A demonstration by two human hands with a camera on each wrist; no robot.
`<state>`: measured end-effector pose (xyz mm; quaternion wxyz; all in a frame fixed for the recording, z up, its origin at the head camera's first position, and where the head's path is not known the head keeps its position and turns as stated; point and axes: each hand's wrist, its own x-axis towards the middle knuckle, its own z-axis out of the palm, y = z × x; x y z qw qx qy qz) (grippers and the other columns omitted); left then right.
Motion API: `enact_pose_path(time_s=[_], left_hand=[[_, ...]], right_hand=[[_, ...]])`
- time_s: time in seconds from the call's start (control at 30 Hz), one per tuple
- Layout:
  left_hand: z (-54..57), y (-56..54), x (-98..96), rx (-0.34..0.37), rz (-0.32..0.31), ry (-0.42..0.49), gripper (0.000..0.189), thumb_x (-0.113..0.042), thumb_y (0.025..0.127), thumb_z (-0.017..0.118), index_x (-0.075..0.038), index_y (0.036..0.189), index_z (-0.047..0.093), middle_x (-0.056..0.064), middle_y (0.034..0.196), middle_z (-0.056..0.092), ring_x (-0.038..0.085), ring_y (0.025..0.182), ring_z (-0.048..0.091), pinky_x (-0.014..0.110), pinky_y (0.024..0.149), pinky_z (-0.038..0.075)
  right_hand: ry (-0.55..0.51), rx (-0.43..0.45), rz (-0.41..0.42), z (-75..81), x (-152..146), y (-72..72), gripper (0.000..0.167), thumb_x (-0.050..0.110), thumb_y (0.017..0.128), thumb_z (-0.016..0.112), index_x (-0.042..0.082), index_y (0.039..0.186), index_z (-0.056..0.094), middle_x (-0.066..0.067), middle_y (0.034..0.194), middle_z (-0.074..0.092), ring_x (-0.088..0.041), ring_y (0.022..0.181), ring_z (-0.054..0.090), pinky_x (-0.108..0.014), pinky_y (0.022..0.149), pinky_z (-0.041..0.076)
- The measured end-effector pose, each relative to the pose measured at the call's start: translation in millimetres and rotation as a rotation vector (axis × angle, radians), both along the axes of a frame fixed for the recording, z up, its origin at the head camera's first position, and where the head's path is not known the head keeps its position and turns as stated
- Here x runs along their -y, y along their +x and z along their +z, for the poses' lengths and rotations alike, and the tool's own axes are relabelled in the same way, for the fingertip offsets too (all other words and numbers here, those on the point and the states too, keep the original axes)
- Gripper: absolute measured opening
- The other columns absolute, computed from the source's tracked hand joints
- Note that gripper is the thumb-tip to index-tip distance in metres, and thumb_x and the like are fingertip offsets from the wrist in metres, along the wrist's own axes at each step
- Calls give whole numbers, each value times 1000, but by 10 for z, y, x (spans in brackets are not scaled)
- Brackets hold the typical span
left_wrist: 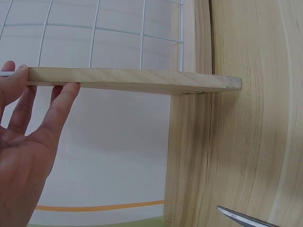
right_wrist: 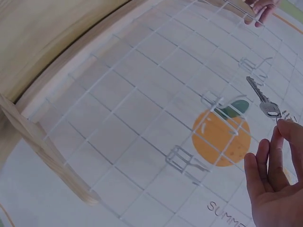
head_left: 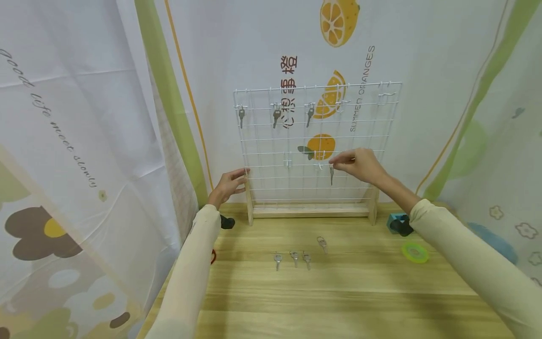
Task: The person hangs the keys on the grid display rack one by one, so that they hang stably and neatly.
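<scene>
A white wire grid rack (head_left: 271, 153) with wooden side posts stands upright at the back of the table. My left hand (head_left: 230, 184) grips its left wooden post (left_wrist: 123, 78), thumb on one face and fingers on the other. My right hand (head_left: 360, 165) pinches a silver key (right_wrist: 269, 107) by its ring, between thumb and index finger, in front of the grid. The key hangs blade down in the head view. Close by are wire hooks (right_wrist: 222, 111) on the grid. Three keys (head_left: 276, 117) hang from hooks along the upper row, and an upper right hook (head_left: 386, 96) is bare.
Several loose keys (head_left: 295, 258) lie on the wooden table (head_left: 338, 301) before the rack. At the right are a yellow-green disc (head_left: 415, 252) and a blue box (head_left: 394, 222) with a black item. Another black item (head_left: 227, 221) sits by the left post. A metal blade tip (left_wrist: 241, 217) shows nearby. Printed curtains (head_left: 203, 56) surround the table.
</scene>
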<state>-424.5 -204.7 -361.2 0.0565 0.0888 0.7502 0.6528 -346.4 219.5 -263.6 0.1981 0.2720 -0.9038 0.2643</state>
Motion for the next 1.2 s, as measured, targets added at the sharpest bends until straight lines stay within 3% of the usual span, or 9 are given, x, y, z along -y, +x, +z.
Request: enact_pose_path(time_s=[0.17,0.5,0.6,0.8,0.93,1.2], left_hand=[[-1,5,20,1,1,-2,48,-6,109,54,-10,156,49,12,167,34,32,149,40,47,111,50],[-36,7,12,30,11,14,48,-5,109,54,-10,157,48,11,167,35,31,149,41,47,112,49],[-44,22,2,35,3,16,49,-5,109,53,-10,157,47,11,167,33,32,150,39,48,114,47],[-54,32,-1,32,-3,13,49,-6,109,54,-10,157,47,11,168,31,33,150,38,49,116,45],[-47,22,2,27,-5,6,48,-6,109,54,-10,157,47,11,168,32,32,150,38,48,114,47],[0,-4,9,16,-4,9,49,-7,109,54,-10,157,48,11,167,33,31,150,39,47,112,50]], right_hand=[[-33,-45,-44,177,18,-9,11,8,95,77,6,105,83,-11,95,80,-30,88,77,-5,68,48],[-92,-97,-99,495,-5,16,13,7,96,75,4,107,82,-15,99,79,-34,92,76,-2,69,45],[-122,-118,-108,572,-25,14,13,6,96,75,4,106,82,-15,101,79,-24,89,76,-2,69,47],[-221,-157,-153,764,-69,16,15,10,95,77,3,107,82,-16,105,78,16,76,60,-2,70,49],[-289,-188,-187,900,-90,8,18,14,95,77,3,109,82,-18,107,78,21,75,57,-2,70,50],[-361,-238,-267,1106,-112,-60,23,20,94,77,4,111,81,-15,107,78,17,74,59,-6,73,52]])
